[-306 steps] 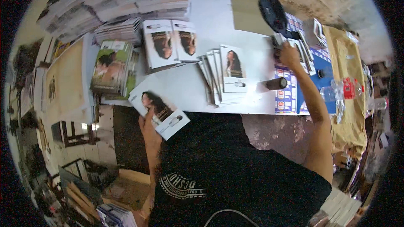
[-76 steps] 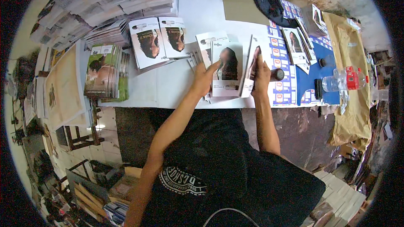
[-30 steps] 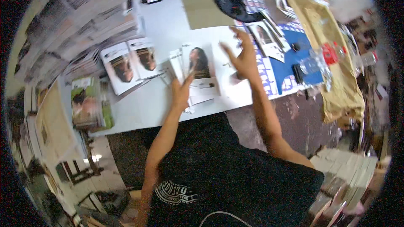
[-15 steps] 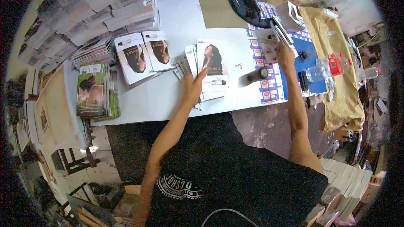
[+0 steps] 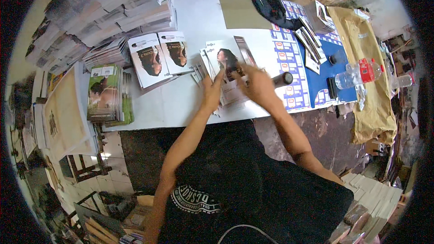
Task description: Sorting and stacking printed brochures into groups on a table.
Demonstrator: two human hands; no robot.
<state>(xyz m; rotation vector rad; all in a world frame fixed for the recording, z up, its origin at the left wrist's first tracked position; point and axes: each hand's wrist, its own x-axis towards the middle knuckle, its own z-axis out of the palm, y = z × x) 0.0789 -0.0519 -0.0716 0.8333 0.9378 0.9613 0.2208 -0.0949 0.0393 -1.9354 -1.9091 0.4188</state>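
In front of me, a pile of white booklets [image 5: 219,50] with a long-haired person on the cover lies on the white tabletop. My left hand [image 5: 211,91] grips the pile's near left edge, its thumb on the top cover. Over the pile's right side is my right hand [image 5: 260,86], smeared by motion, so its grip cannot be made out. Beside it, a darker booklet edge [image 5: 245,50] sticks out at the pile's far right. A dark cylinder [image 5: 283,79] lies just right of that hand.
Two piles of similar booklets [image 5: 147,61] sit left of centre, with green-covered booklets [image 5: 103,95] nearer the left edge. Tall paper stacks [image 5: 135,11] rise behind. At right are loose booklets [image 5: 312,45], a black pouch [image 5: 267,4], plastic bottles [image 5: 357,76] and brown paper [image 5: 368,99].
My right hand has let go of the booklets at the right, which now lie there, and has come left over the central pile. My left hand stays at the pile.
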